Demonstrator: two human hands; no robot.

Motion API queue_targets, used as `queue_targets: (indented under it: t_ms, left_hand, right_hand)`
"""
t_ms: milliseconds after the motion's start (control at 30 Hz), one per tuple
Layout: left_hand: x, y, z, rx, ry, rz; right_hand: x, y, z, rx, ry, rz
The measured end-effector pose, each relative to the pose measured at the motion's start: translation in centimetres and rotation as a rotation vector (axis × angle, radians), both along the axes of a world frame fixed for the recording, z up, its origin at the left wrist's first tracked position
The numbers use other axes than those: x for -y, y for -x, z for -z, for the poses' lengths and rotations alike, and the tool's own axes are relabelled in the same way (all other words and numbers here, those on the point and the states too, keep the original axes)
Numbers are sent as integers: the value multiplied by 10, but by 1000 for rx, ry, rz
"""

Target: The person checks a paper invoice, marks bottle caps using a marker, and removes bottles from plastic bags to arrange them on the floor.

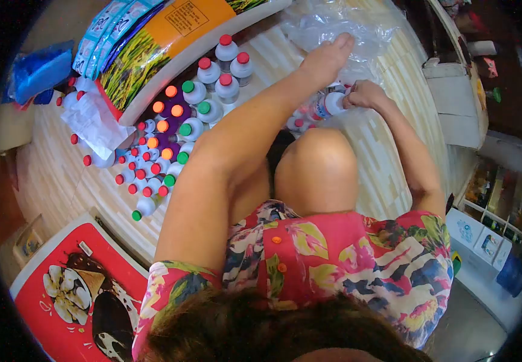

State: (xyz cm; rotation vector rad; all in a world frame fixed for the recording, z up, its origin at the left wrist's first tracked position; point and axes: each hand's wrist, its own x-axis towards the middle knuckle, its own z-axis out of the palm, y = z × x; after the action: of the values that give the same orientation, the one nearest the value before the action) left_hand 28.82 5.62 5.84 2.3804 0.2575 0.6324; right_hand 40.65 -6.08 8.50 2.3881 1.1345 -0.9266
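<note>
My left hand (331,55) reaches far forward, its fingers closed on a crumpled clear plastic bag (369,36). Just below it, my right hand (365,95) has its fingers wrapped at the end of a bottle (328,105) with a printed label. That bottle lies on its side at the plastic, near my bent knee (316,166). Small pink-red caps (299,123) show beside it, partly hidden by my forearm and knee. Left of my arm stand several white-topped bottles with red caps (226,79) and green caps (204,107).
Smaller bottles with red caps (141,174) and orange caps (162,126) crowd the floor at left. Behind them rests a large orange and green sack (170,42) with blue packets (107,30). A red ice-cream-printed box (80,289) is at lower left; a white carton (454,99) stands right.
</note>
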Motion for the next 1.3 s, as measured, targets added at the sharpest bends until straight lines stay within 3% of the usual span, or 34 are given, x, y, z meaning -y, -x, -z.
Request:
queue_targets:
  t_ms: [133,300,400,433,467,500,567,600,700,800,967,1033,1300]
  left_hand:
    - [-10,2,6,-3,69,-57]
    - [-29,-10,54,12,178,-51]
    - [-39,-7,69,-238,262,-70]
    - [-43,-9,78,-337,243,32]
    - [-47,-13,91,-435,224,135]
    - [-47,-16,102,-531,202,242]
    - [-32,-14,124,-563,311,191]
    - [-24,-11,128,-578,365,164]
    - [8,13,57,-729,271,-13]
    - [16,8,67,-756,51,230]
    - [25,9,41,-946,-12,319]
    - [22,11,34,-988,-34,359]
    - [2,24,12,-907,-129,605]
  right_hand:
    - [-6,34,-59,87,-54,-102]
    - [-13,60,-145,134,-223,-190]
    - [-20,62,-212,78,-373,-176]
    - [-25,63,-234,69,-399,-177]
    - [-27,58,-245,-46,-531,-129]
    - [-36,59,-260,-33,-503,-99]
    - [-55,64,-272,2,-567,-178]
    - [-67,60,-268,20,-556,-205]
    - [-110,57,-229,75,-511,-316]
    - [-156,61,-151,104,-447,-414]
    - [-210,45,-1,186,-331,-450]
    - [-220,56,25,230,-236,-415]
    - [-242,47,107,-78,-294,-223]
